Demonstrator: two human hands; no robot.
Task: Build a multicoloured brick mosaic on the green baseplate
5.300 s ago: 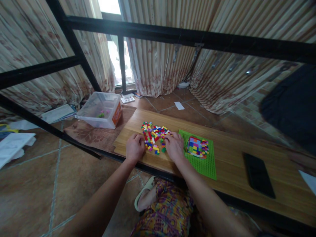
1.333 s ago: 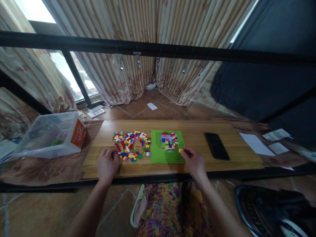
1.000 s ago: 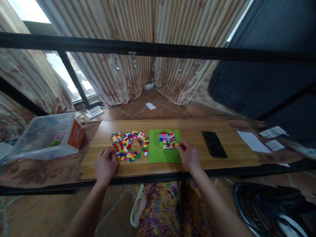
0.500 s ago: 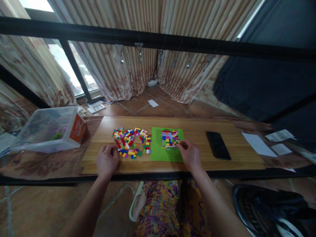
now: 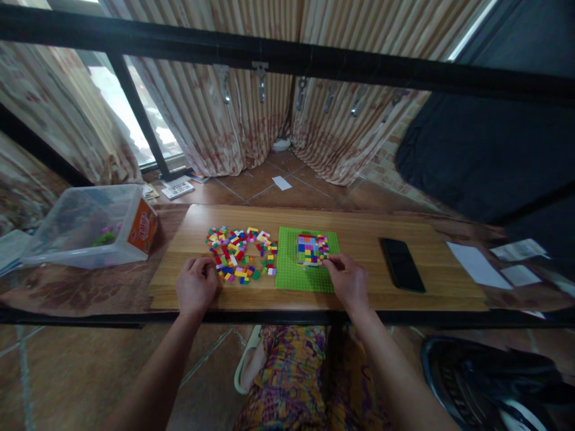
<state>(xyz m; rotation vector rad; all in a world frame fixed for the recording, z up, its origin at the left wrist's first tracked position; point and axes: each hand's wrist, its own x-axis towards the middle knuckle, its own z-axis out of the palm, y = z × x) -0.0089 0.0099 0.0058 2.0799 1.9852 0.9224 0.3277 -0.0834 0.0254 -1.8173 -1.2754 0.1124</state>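
A green building-block baseplate (image 5: 287, 278) lies on the wooden board, bearing a raised patch of coloured toy bricks (image 5: 309, 248). At the lower right corner of that patch, the thumb and fingertips of my right hand (image 5: 349, 281) are pinched together; whatever they hold is too small to make out. Loose toy bricks (image 5: 240, 245) are scattered left of the baseplate. My left hand (image 5: 196, 286) rests on the board at the lower left edge of this pile, its fingers curled in, and their contents are hidden.
A black phone (image 5: 401, 264) lies on the wooden board (image 5: 368, 230) to the right. A clear plastic box (image 5: 90, 254) with an orange label stands at the left. White papers (image 5: 478, 266) lie at the far right. A dark metal bar (image 5: 287, 54) crosses above.
The camera view has shifted slightly, so the scene sits a little differently. Both hands keep nearly the same places, the right one still at the corner of the brick patch.
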